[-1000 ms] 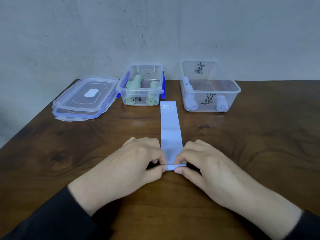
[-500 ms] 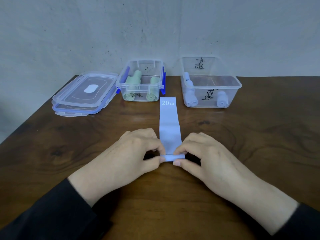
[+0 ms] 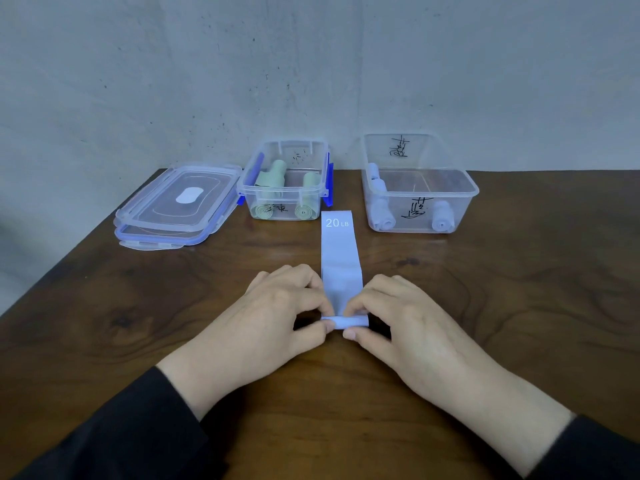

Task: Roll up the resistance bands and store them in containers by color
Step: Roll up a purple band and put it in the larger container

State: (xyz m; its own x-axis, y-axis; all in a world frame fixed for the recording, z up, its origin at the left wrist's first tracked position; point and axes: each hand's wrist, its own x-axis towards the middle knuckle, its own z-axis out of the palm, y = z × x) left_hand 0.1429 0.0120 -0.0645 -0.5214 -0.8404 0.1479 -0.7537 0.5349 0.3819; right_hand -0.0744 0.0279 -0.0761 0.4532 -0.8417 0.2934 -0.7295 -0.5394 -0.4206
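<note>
Slippage is my main worry here: my left hand (image 3: 277,317) and right hand (image 3: 398,323) each pinch one end of the small roll just started at the near end of the flat pale-blue elastic resistance band (image 3: 341,258), thumb tips under and fingertips over. The band lies on the dark wooden surface (image 3: 519,306), stretching straight away from both hands toward the boxes, its far end printed "20 LB". The roll is only a turn or so thick, so I judge it could spring open if either pinch loosens. Uneven pushing from one hand would likely send it off at a slant and leave a cone rather than a neat cylinder. The band may also slide on the wood instead of winding.

Beyond my right hand stands the clear plastic container with pale-blue rolls (image 3: 419,202), where this one should go; beyond my left hand sits the clear blue-clipped container with green rolls (image 3: 285,188), with two stacked clear lids (image 3: 173,209) further left. The black handwritten marks on both boxes are not legible to me. My fingertips cover the roll's ends, so I cannot tell how tight it is.
</note>
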